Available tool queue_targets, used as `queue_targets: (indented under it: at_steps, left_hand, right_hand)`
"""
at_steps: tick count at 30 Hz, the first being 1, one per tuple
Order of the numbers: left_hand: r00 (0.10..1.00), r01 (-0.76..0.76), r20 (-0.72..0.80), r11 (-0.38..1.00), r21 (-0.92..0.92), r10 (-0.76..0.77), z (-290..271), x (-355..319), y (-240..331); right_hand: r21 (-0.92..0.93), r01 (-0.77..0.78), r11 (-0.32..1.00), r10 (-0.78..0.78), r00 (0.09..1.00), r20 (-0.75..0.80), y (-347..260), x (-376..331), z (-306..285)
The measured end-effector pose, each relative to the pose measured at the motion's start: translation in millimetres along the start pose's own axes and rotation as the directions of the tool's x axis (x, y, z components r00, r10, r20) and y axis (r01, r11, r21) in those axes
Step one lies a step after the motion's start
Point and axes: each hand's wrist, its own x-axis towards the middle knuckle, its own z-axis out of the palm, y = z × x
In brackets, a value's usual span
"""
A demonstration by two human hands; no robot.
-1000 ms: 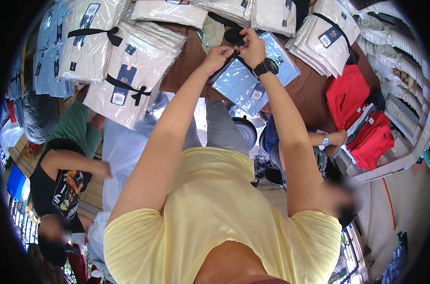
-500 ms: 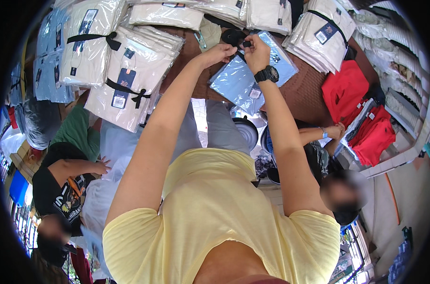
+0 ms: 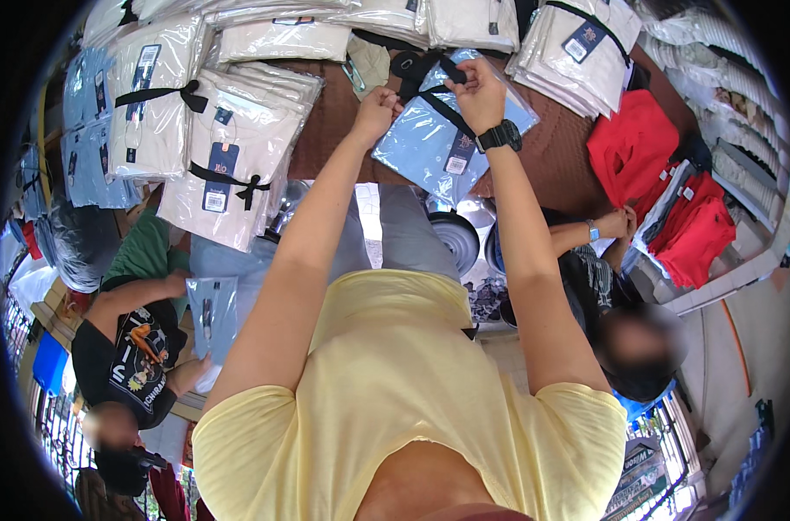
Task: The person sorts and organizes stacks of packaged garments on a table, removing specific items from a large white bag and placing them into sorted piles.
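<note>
A blue folded garment in a clear plastic bag [image 3: 421, 148] lies in front of me, with a dark tag on it. A black fabric strip [image 3: 448, 111] runs slantwise across the package. My right hand [image 3: 482, 94], with a black watch on its wrist, pinches a part of the strip above the package's far side. My left hand [image 3: 378, 114] is closed at the package's left edge, its fingertips close to the black material; what they hold, if anything, is too small to make out.
Bagged cream garments tied with black strips [image 3: 225, 165] are stacked at left; another tied stack [image 3: 577, 52] stands far right. Red garments [image 3: 634, 139] lie at right. A brown cloth [image 3: 325, 130] covers the table. One person [image 3: 143, 347] works at left with a bagged blue garment, another [image 3: 621, 295] at right.
My left hand has drawn left, away from my right hand, and the black strip shows more across the package. The person at left has brought a bagged blue garment into view.
</note>
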Motion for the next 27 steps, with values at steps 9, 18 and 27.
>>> queue_targets:
  at_steps: [9,18,27]
  left_hand:
    - [0.848,-0.164,-0.498,0.984,0.073,0.179,26,-66,-7]
    - [0.804,-0.329,-0.594,0.851,-0.408,0.026,49,-44,-19]
    - [0.878,0.029,-0.476,0.989,0.148,0.046,23,-47,23]
  right_hand:
    - [-0.598,0.210,0.773,-0.217,0.974,0.061,63,-13,-57]
    - [-0.428,0.026,0.903,0.016,0.995,0.094,85,0,-52]
    - [-0.639,0.170,0.750,-0.308,0.945,-0.110,33,-11,-44]
